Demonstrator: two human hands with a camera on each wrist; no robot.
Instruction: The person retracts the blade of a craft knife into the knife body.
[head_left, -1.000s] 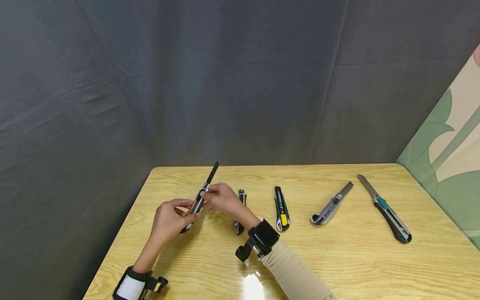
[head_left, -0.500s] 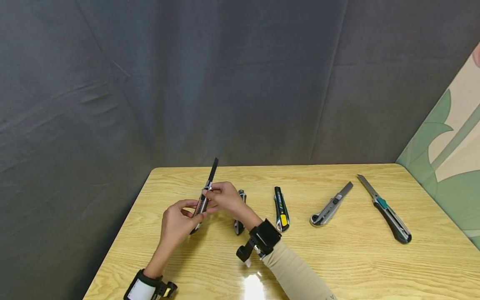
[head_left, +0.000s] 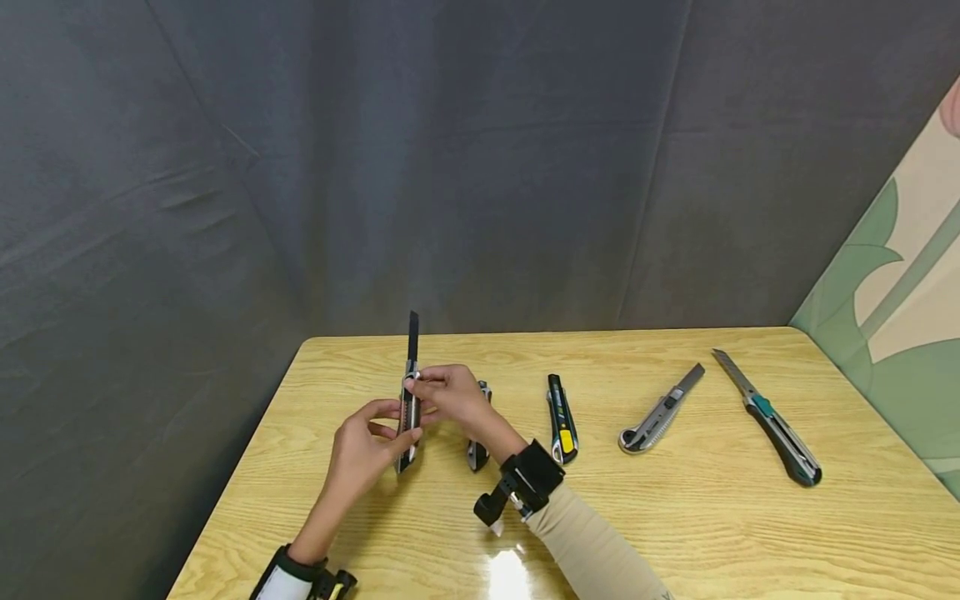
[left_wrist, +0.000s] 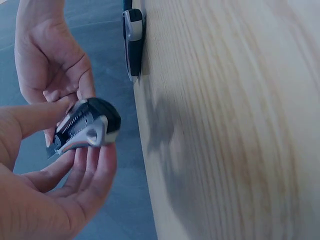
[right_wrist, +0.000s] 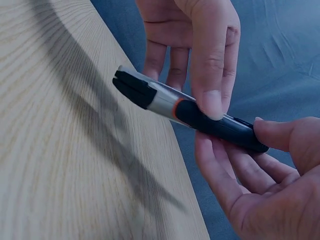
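Note:
A snap-off utility knife with a black and silver handle is held above the table, its dark blade extended and pointing away. My left hand grips the lower handle between thumb and fingers. My right hand pinches the upper handle, with the thumb near the slider. In the left wrist view, the rounded butt of the knife faces the camera. The right wrist view shows both hands on the handle, and the blade is hidden there. A second cutter lies partly behind my right hand.
To the right on the wooden table lie a black and yellow cutter, a grey cutter with its blade out, and a black and teal cutter, blade also out. A dark grey curtain hangs behind the table.
The held utility knife has swung from leaning right to nearly straight ahead in the head view. My left hand has shifted right and slightly forward; my right hand has barely moved.

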